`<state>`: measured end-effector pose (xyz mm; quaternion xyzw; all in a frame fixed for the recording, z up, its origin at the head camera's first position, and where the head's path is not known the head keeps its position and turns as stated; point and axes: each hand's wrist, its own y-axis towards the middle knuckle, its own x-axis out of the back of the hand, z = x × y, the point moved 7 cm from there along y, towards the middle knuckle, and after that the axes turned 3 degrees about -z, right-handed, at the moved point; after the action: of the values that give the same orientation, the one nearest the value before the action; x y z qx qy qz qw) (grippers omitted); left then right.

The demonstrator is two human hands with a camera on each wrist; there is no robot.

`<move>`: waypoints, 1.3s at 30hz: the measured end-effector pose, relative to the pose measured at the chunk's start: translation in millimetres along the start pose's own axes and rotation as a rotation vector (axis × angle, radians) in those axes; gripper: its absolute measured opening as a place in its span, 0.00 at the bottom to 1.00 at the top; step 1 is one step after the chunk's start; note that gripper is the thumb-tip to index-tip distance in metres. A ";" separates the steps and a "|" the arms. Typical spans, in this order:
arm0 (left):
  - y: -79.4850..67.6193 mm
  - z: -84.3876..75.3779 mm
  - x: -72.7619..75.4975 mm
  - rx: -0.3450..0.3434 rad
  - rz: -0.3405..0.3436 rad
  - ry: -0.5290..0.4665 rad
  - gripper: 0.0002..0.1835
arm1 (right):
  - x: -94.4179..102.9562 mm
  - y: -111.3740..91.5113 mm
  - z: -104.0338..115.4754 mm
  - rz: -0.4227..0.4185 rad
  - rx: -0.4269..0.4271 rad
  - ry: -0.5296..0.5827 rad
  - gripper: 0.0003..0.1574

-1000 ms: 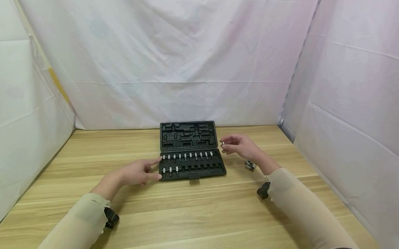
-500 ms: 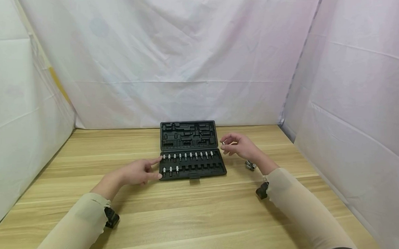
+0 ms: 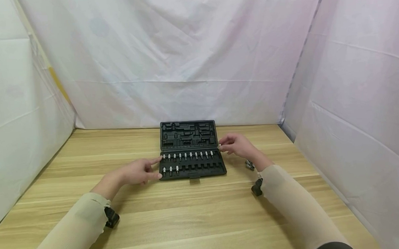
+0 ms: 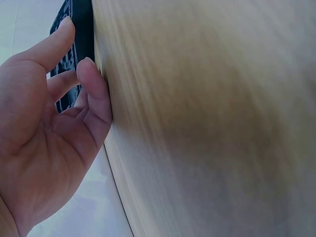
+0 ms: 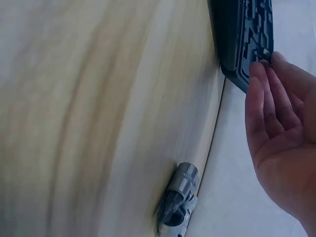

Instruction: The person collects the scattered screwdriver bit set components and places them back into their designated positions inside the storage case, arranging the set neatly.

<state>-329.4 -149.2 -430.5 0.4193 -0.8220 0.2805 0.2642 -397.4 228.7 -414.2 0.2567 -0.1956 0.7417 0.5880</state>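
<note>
A: How do your hands stand?

B: Apart — your left hand [image 3: 139,172] touches the adjacent edge of the unfolded black case [image 3: 189,149] with thumb [image 3: 153,176] and forefinger [image 3: 155,160]; your right hand [image 3: 238,145] pinches a small metal socket [image 3: 220,146] at the opposite edge.

A: And the remaining sockets?

B: Seated sockets [image 3: 190,155] occupy two rows between your hands; loose sockets [image 3: 249,164] lie near your right hand, on the wooden table [image 3: 204,214].
</note>
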 end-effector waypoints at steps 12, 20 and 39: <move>-0.1 0.8 -0.4 0.003 0.002 -0.011 0.48 | -15.9 13.6 -1.3 0.019 -0.012 -0.156 0.13; 0.3 1.6 0.0 -0.001 0.001 -0.008 0.48 | -17.3 17.7 -3.3 0.047 -0.021 -0.220 0.15; -0.4 -0.5 1.1 -0.003 0.003 -0.006 0.48 | -17.6 18.0 -10.3 0.142 -0.039 -0.120 0.22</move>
<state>-329.5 -149.6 -429.4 0.4186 -0.8237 0.2786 0.2621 -413.4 217.0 -432.8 0.2744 -0.2626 0.7608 0.5262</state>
